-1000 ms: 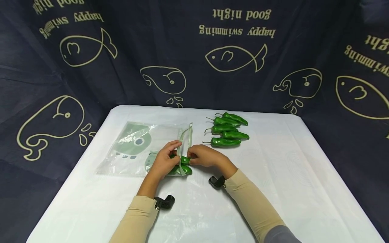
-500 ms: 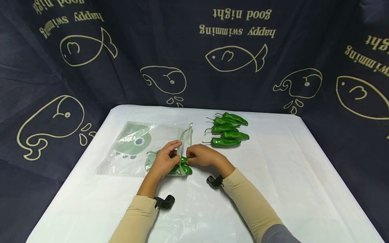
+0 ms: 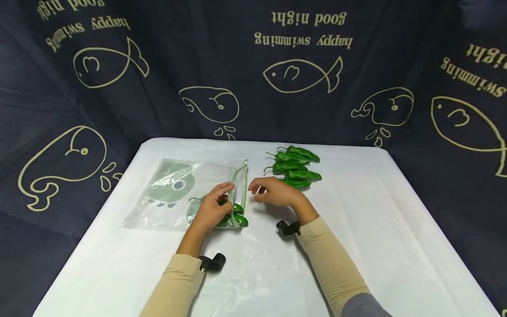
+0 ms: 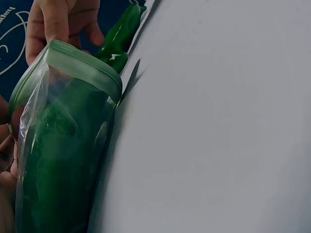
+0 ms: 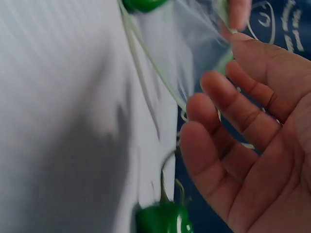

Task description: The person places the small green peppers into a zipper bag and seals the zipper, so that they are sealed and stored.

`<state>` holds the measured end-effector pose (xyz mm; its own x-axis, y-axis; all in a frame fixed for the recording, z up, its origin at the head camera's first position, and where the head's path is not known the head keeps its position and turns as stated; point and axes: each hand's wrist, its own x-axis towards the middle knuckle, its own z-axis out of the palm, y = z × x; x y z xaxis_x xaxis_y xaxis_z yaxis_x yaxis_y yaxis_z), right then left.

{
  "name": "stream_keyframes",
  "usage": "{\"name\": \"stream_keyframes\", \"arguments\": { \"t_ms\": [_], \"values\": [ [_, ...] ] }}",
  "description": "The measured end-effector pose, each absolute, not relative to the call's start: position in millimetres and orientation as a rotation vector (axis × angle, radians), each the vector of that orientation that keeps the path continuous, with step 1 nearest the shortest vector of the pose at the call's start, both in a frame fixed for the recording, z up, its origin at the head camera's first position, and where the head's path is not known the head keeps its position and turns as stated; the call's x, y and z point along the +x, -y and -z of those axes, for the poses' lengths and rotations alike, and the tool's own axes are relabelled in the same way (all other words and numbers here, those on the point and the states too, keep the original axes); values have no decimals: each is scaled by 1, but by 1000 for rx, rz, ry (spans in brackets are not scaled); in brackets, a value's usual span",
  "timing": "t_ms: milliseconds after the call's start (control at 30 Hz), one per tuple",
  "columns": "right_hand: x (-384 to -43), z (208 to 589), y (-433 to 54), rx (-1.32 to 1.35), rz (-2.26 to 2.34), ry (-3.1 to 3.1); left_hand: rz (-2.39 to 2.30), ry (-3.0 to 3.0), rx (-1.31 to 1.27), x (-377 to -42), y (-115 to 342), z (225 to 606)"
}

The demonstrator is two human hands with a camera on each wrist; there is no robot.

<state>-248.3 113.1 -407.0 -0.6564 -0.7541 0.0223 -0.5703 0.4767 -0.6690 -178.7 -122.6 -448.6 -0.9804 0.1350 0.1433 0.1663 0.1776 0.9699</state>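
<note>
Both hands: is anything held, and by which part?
The left hand holds the clear, green-printed plastic bag by its open rim; the right hand holds nothing.

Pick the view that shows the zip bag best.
Head: it spans the zip bag end to end, open mouth and print included, though partly covered. Left wrist: only the mouth end, close up. Right wrist: a blurred, cropped piece of rim and film.

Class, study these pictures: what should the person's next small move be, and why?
Probably the right hand should reach for the nearest loose pepper. That hand holds nothing and is close to the pile, while the left hand holds the bag by its open mouth, with bagged peppers leaving room above them.
</note>
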Motion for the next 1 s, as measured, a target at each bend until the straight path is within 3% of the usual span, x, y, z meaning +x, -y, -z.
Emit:
{"name": "stream_keyframes", "arguments": {
  "t_ms": [1000],
  "values": [
    [-262, 394, -195, -863, 1075, -2502, 1940, 2414, -325, -179, 125, 450]
  ]
}}
